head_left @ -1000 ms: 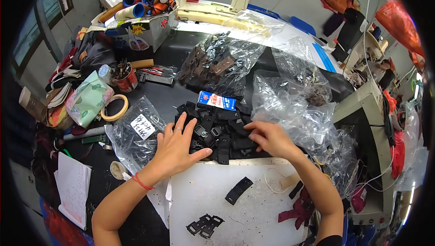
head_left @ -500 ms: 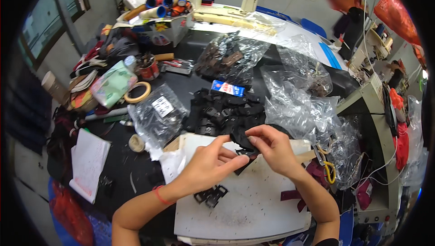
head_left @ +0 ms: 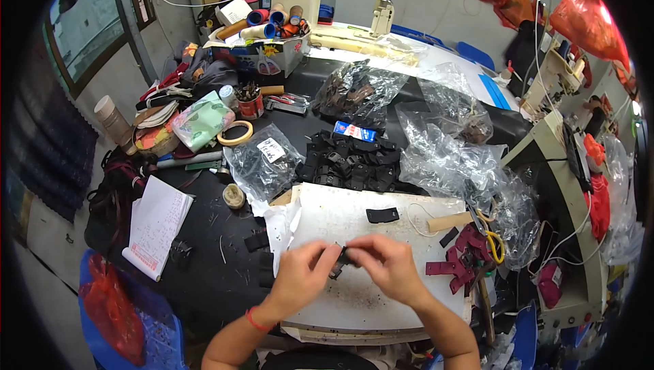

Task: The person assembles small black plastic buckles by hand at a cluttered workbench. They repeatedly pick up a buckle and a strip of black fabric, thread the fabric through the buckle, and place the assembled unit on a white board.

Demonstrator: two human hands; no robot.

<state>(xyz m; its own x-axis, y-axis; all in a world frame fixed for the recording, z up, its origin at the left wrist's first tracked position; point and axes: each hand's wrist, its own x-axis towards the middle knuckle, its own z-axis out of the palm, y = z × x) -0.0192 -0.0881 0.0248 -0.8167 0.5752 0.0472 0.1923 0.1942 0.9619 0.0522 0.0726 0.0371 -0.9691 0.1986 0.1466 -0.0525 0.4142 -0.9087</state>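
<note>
Over the white board (head_left: 354, 305), my left hand (head_left: 300, 276) and my right hand (head_left: 392, 268) meet at a small black plastic buckle (head_left: 337, 268). Thumb and fingers of each hand pinch it from either side, and they cover much of it. A flat black strap piece (head_left: 382, 215) lies on the board beyond my fingers. Behind the board is a pile of black straps with buckles (head_left: 351, 166).
Maroon strap pieces (head_left: 463, 261) and yellow-handled scissors (head_left: 495, 247) lie at the board's right edge. Clear plastic bags (head_left: 443, 159) sit behind them. At left are a notebook (head_left: 157, 223), a tape roll (head_left: 236, 133) and a small round jar (head_left: 234, 196).
My hands have come nearer to me from the strap pile. The black strap piece they held now lies on the board, and they hold a buckle. The view has shifted.
</note>
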